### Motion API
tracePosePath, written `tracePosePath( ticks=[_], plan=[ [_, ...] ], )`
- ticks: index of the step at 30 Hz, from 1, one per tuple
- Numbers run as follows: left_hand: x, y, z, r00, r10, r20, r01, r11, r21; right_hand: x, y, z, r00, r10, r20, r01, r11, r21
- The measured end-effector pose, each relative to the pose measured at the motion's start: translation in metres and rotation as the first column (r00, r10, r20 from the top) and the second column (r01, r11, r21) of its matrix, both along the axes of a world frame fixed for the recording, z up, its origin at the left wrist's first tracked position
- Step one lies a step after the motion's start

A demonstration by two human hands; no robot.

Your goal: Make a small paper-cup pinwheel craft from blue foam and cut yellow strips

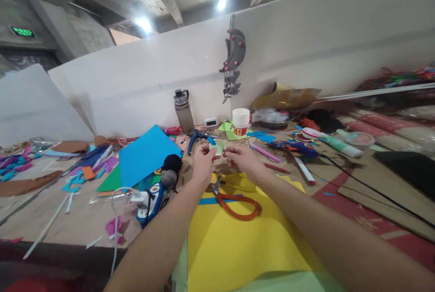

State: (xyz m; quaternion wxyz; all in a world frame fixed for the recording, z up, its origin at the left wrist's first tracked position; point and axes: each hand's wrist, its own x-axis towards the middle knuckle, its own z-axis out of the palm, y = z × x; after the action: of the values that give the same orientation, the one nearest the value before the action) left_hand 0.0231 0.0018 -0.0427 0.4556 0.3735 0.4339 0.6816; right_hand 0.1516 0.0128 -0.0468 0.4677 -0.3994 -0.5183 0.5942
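Looking down from the head camera, we see our left hand (203, 161) raised over the cluttered table (68, 224), fingertips pinched on the rim of a pale green disc (218, 147). Our right hand (242, 158) sits just beside the disc, fingers curled close together; whether they grip its edge we cannot tell. Beneath the wrists lie a yellow sheet (238, 251) and red-handled scissors (239, 208), with a blue sheet (144, 156) to the left.

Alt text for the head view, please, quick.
Left hand pinches a pale green disc, right hand close beside it, above a cluttered craft table. Below lie orange scissors on a yellow sheet.
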Motion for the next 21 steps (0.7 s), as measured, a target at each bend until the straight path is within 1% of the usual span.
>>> tracePosePath(
  ticks=[2,7,11,15,21],
  plan=[
    [0.0,0.0,0.0,0.999,-0.006,0.043,0.007,1.0,-0.014,0.0,-0.002,0.001,1.0,0.015,-0.028,-0.016,0.999,-0.029],
    [0.0,0.0,0.004,0.97,-0.027,0.241,0.052,0.994,-0.098,-0.001,-0.006,0.007,0.993,0.028,-0.113,-0.039,0.995,-0.093],
    [-0.002,0.0,0.005,0.945,-0.016,0.326,0.061,0.99,-0.13,-0.002,-0.009,0.01,0.987,0.024,-0.16,-0.043,0.992,-0.115],
    [-0.001,0.0,0.004,0.937,-0.027,0.349,0.068,0.992,-0.109,-0.003,-0.011,0.012,0.982,0.023,-0.187,-0.045,0.992,-0.118],
    [0.003,0.0,0.006,0.96,0.008,0.279,0.01,0.998,-0.063,-0.004,-0.013,0.013,0.977,0.029,-0.212,-0.057,0.99,-0.128]
  ],
)
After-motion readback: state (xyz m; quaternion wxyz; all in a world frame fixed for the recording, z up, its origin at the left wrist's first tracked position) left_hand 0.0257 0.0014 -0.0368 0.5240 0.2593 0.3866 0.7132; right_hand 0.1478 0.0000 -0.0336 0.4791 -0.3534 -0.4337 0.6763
